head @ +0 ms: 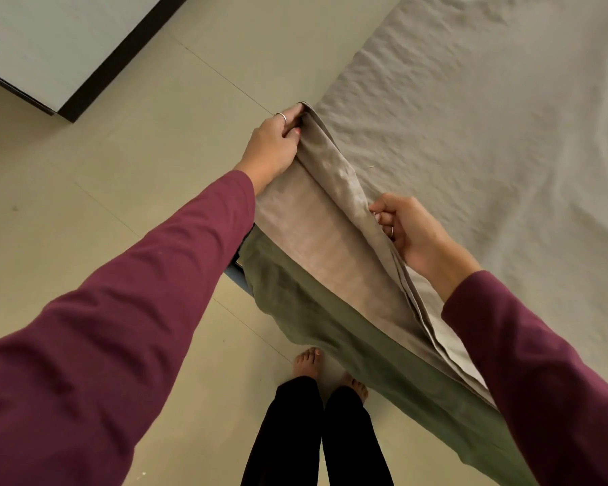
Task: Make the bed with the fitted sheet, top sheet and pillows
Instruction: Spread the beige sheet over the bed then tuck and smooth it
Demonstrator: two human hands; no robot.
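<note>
Both hands pinch the edge of the soft beige sheet spread over the bed, the left hand at the corner and the right hand further along, and this light, floppy cloth is best held right there.

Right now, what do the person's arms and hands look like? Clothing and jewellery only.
Both arms wear long maroon sleeves reaching the wrists; the hands are bare. The left hand has a thin silver ring and red-painted nails. The right hand also wears a thin ring. No gloves, watch or bracelets visible.
</note>
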